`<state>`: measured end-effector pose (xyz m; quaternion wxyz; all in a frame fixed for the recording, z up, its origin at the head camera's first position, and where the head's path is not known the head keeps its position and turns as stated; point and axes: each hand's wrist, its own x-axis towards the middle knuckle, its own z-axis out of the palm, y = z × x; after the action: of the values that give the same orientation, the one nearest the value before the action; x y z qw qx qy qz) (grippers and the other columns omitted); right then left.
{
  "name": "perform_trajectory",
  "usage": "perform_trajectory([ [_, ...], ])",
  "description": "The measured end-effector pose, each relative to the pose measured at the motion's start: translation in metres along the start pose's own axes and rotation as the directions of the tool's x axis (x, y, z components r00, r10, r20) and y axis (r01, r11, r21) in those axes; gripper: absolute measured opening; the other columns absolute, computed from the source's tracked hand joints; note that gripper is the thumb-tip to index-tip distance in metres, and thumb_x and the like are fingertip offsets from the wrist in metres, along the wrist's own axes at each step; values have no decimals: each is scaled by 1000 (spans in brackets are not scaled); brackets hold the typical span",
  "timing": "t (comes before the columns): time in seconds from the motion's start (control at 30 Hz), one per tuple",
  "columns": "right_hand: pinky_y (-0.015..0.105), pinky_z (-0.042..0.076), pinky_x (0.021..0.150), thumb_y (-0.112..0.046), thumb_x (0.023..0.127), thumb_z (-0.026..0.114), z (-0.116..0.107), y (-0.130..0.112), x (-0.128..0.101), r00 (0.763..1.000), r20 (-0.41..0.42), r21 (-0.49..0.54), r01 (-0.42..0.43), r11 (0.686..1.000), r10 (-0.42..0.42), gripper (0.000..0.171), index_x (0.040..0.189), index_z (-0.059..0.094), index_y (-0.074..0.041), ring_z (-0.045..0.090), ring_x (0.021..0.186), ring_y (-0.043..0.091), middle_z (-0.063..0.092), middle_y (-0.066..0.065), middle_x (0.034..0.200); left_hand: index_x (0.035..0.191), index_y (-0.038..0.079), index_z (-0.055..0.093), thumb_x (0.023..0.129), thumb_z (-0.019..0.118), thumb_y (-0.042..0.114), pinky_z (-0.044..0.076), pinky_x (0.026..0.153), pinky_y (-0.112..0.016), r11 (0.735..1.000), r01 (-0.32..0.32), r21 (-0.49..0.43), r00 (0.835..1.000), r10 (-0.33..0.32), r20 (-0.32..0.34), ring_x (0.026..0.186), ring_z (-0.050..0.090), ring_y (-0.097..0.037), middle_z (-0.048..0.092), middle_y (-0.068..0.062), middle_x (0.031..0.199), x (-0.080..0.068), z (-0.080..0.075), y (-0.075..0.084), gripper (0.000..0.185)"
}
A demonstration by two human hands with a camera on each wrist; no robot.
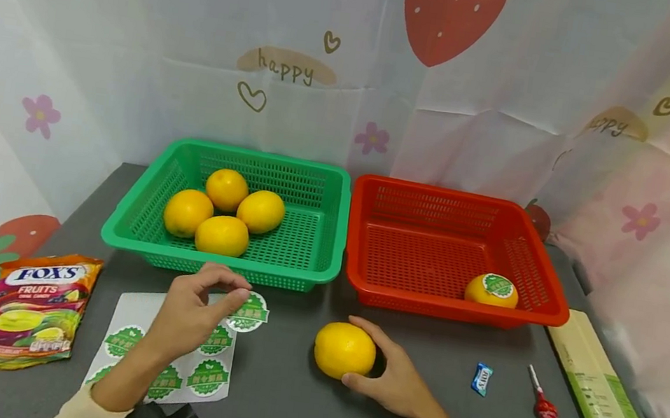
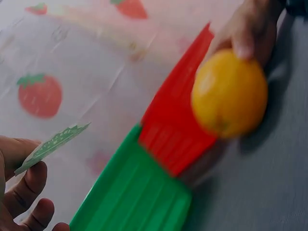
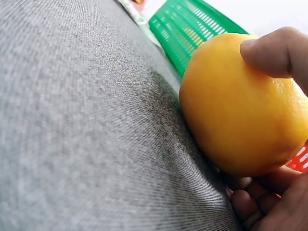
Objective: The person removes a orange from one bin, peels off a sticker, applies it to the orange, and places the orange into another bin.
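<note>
Between thumb and fingers my left hand (image 1: pixel 194 310) pinches a round green-and-white sticker (image 1: pixel 249 312), held over the corner of a white sticker sheet (image 1: pixel 133 313). The left wrist view shows that sticker (image 2: pixel 53 146) nearly edge-on. My right hand (image 1: pixel 392 375) grips a yellow-orange fruit, like an orange or lemon (image 1: pixel 344 351), low over the grey tabletop, thumb on the near side and fingers on the far side. Up close in the right wrist view, the fruit (image 3: pixel 236 106) shows bare skin on its visible side. Part of the sheet is hidden behind my left arm.
A green basket (image 1: pixel 326 275) holds several similar fruits. Right of it, a red basket (image 1: pixel 375 290) contains one fruit with a sticker (image 1: pixel 492 290). A candy bag (image 1: pixel 29 313) lies at left. At right are wrapped candies (image 1: pixel 481 379), a lollipop (image 1: pixel 545 408) and a long pale package (image 1: pixel 613 415).
</note>
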<state>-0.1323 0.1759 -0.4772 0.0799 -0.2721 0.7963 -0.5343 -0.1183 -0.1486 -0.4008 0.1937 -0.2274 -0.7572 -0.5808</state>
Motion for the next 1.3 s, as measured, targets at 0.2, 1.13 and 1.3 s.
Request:
perform_trajectory([
  [0.2, 50, 39, 96, -24, 81, 78, 2, 1, 1, 999, -17, -19, 28, 999, -28, 75, 146, 42, -11, 52, 115, 20, 51, -6, 137, 94, 7, 71, 89, 67, -2, 46, 74, -26, 996, 41, -79, 995, -33, 98, 89, 53, -19, 65, -5, 92, 7, 39, -2, 12],
  [1.13, 39, 43, 95, -25, 82, 77, 4, 1, 0, 999, -9, -40, 32, 999, -33, 76, 148, 38, -26, 53, 115, 17, 48, -4, 139, 93, -5, 67, 80, 70, -12, 48, 75, -41, 996, -56, -64, 996, 60, 65, 85, 54, -33, 59, -16, 91, 4, 130, 8, 15],
  [1.3, 38, 43, 95, -23, 83, 76, 4, 2, -1, 999, -4, -29, 45, 999, -45, 76, 149, 37, -24, 53, 116, 19, 47, -2, 141, 101, -6, 70, 76, 72, -13, 51, 74, -38, 986, -130, -104, 988, 138, 70, 90, 56, -38, 57, -21, 102, -4, 134, -13, 26],
])
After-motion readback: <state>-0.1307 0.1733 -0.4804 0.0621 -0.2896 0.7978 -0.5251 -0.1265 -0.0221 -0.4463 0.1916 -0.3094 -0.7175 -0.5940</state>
